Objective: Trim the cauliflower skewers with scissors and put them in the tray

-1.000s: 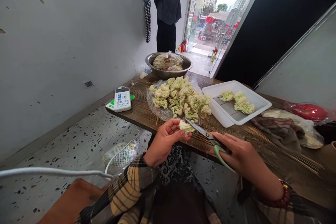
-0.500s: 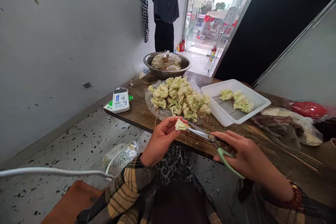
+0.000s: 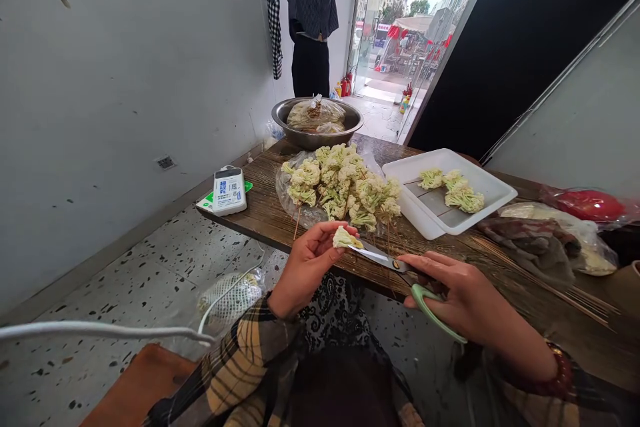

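Note:
Between the fingertips of my left hand [image 3: 311, 263] is a small cauliflower floret [image 3: 345, 239], held over the table's near edge. My right hand [image 3: 457, 290] is closed on green-handled scissors [image 3: 425, 303], whose blades point left and touch the floret's stem side. Just beyond my hands, a heap of cauliflower pieces [image 3: 345, 180] lies on a clear plastic bag, with thin wooden sticks poking out below. A white tray [image 3: 415, 213] to the right holds several florets on skewers.
A metal bowl [image 3: 311, 140] with bagged items stands at the table's far end. A white device [image 3: 229, 191] lies at the left edge. Loose sticks [image 3: 555, 283], a cloth [image 3: 535, 247] and a red bag [image 3: 590, 205] are at right. A person [image 3: 311, 20] stands beyond, arms raised.
The scissor blades have closed somewhat around the floret's stem, and my right hand has shifted slightly left. The standing person's arms and body have moved a little.

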Available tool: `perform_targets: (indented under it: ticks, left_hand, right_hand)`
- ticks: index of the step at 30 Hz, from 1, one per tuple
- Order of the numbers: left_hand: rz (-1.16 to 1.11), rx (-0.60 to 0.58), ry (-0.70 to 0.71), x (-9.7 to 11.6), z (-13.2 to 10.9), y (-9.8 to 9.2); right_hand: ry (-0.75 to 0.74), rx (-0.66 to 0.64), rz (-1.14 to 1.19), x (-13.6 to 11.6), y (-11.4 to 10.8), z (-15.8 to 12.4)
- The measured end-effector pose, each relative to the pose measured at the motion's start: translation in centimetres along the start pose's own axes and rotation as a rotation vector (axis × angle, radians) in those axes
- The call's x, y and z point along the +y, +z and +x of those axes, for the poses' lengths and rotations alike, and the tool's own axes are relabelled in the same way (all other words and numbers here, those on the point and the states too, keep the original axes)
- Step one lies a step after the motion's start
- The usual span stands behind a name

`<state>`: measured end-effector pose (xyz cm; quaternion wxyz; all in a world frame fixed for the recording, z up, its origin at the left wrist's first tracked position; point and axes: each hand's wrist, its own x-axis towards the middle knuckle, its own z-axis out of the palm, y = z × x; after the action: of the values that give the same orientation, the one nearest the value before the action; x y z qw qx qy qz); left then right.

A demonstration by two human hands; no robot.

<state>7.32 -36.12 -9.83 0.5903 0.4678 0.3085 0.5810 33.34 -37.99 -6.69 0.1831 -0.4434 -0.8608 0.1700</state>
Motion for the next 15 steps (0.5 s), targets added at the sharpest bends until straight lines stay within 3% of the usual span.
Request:
perform_targets:
  ticks: [15]
  left_hand:
    - [-0.069, 0.052, -0.038, 0.0, 1.1, -0.1]
  right_hand:
    - [-0.093, 0.087, 0.05, 0.8, 1.4, 0.9]
